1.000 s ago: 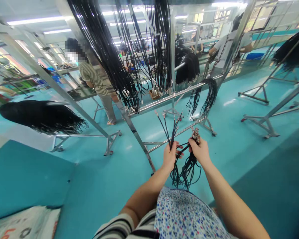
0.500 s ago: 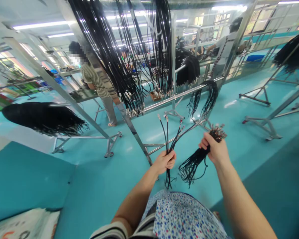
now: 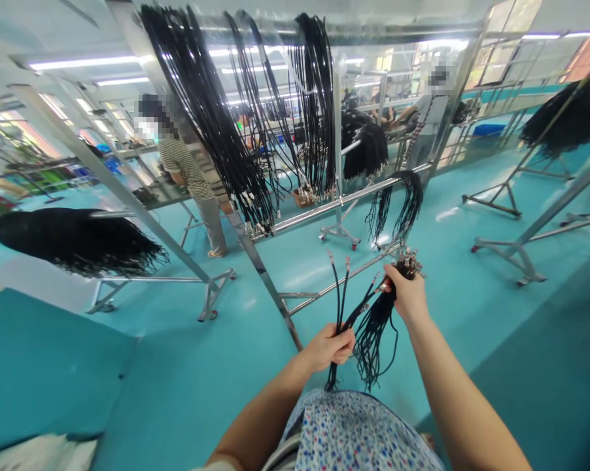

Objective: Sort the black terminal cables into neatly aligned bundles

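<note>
My left hand [image 3: 331, 347] is closed around several black cables [image 3: 343, 304] whose metal-tipped ends fan upward. My right hand [image 3: 409, 293] grips a thicker bundle of black cables [image 3: 376, 340] near its metal connectors [image 3: 410, 261], and the loose lengths hang down. One or more cable tips from the left bunch reach close to the right hand's fingers; whether they are pinched there I cannot tell. Both bunches are held above the floor, in front of a patterned apron [image 3: 364, 432].
Ahead stands a metal rack [image 3: 314, 214] hung with long black cables [image 3: 211, 124]; a smaller cable bunch [image 3: 410, 196] drapes over its lower bar. Another rack with a thick cable bundle [image 3: 69, 239] is at left. One person [image 3: 191, 163] stands behind the rack, another [image 3: 430, 118] farther right.
My right hand has moved left with its bundle, closer to my left hand. The left hand is slightly lower, and its cable tips now point nearer the right hand. The view has shifted slightly.
</note>
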`<state>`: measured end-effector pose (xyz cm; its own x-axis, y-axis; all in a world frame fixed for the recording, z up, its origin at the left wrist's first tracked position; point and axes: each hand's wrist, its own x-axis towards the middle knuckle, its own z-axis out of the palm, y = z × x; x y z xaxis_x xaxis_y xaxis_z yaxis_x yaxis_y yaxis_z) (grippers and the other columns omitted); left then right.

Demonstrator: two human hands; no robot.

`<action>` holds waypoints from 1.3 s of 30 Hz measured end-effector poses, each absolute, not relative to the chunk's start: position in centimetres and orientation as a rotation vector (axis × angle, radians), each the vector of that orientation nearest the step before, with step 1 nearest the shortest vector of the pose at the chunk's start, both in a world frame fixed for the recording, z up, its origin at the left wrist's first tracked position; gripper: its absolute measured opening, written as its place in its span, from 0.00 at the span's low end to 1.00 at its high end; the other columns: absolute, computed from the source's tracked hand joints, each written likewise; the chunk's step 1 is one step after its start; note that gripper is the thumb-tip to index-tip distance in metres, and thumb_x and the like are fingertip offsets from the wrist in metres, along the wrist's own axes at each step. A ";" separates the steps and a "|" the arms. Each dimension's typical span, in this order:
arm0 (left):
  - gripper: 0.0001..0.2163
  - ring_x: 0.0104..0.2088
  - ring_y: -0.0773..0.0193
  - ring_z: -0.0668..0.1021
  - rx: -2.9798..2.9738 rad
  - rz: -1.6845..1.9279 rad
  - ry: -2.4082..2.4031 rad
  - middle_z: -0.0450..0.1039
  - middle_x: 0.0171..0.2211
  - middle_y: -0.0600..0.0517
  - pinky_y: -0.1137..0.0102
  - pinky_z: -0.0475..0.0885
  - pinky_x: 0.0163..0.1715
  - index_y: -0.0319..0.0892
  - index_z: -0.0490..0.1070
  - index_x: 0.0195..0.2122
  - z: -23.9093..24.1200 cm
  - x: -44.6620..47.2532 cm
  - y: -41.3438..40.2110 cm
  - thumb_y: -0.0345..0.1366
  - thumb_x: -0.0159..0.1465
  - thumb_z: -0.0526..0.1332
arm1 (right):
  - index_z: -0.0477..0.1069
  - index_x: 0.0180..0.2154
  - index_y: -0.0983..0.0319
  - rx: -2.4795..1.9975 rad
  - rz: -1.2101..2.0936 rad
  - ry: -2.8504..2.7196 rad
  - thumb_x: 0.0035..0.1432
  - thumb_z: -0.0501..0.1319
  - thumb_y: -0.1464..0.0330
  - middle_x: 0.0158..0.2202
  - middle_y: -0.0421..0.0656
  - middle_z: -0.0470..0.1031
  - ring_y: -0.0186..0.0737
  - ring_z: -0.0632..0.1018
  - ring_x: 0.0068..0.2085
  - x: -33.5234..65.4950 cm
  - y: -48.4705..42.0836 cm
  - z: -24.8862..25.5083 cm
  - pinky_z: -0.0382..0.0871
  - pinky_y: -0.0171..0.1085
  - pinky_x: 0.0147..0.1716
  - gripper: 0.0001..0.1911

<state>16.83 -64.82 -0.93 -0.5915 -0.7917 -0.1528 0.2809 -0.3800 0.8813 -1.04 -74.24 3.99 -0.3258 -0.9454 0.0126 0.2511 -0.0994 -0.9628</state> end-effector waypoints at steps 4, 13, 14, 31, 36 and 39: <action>0.23 0.13 0.77 0.50 0.876 -1.708 -0.956 0.49 0.15 0.64 0.78 0.42 0.14 0.43 0.58 0.48 -1.0 15.9 -65.2 0.47 0.55 0.62 | 0.65 0.22 0.64 -0.890 -1.594 1.242 0.44 0.63 0.64 0.19 0.40 0.70 0.31 0.67 0.16 -1.6 -73.7 4.5 0.59 0.32 0.14 0.11; 0.19 0.14 0.78 0.56 0.808 -1.456 -0.655 0.53 0.17 0.62 0.78 0.52 0.14 0.43 0.65 0.42 3.2 15.7 -68.9 0.50 0.55 0.61 | 0.62 0.23 0.62 -0.934 -1.662 1.066 0.47 0.63 0.65 0.18 0.36 0.66 0.26 0.64 0.16 -1.4 -72.4 4.7 0.60 0.31 0.16 0.11; 0.19 0.16 0.77 0.62 0.851 -1.395 -0.654 0.58 0.19 0.60 0.78 0.57 0.16 0.41 0.66 0.37 3.3 16.4 -69.7 0.50 0.54 0.62 | 0.63 0.22 0.63 -0.918 -1.671 1.088 0.46 0.64 0.65 0.18 0.36 0.66 0.27 0.65 0.16 -2.0 -72.3 4.6 0.61 0.30 0.16 0.12; 0.21 0.14 0.78 0.52 0.801 -1.841 -1.180 0.48 0.15 0.62 0.76 0.47 0.15 0.40 0.58 0.25 3.2 13.3 -67.9 0.55 0.55 0.56 | 0.62 0.22 0.62 -1.292 -1.489 1.125 0.45 0.66 0.61 0.12 0.33 0.59 0.28 0.61 0.15 1.8 -70.8 5.9 0.57 0.32 0.15 0.16; 0.22 0.17 0.74 0.59 0.838 -1.743 -1.358 0.52 0.15 0.60 0.74 0.56 0.20 0.38 0.62 0.27 2.4 14.4 -67.8 0.56 0.58 0.52 | 0.59 0.19 0.61 -1.298 -1.578 1.158 0.50 0.63 0.59 0.12 0.34 0.59 0.29 0.62 0.15 0.6 -71.0 5.9 0.60 0.33 0.18 0.18; 0.24 0.17 0.74 0.59 0.841 -1.776 -1.454 0.52 0.15 0.60 0.73 0.57 0.21 0.38 0.63 0.27 2.1 14.7 -67.7 0.58 0.58 0.50 | 0.60 0.20 0.62 -1.299 -1.580 1.108 0.50 0.63 0.60 0.13 0.33 0.59 0.28 0.62 0.15 -0.2 -71.1 6.4 0.60 0.33 0.18 0.17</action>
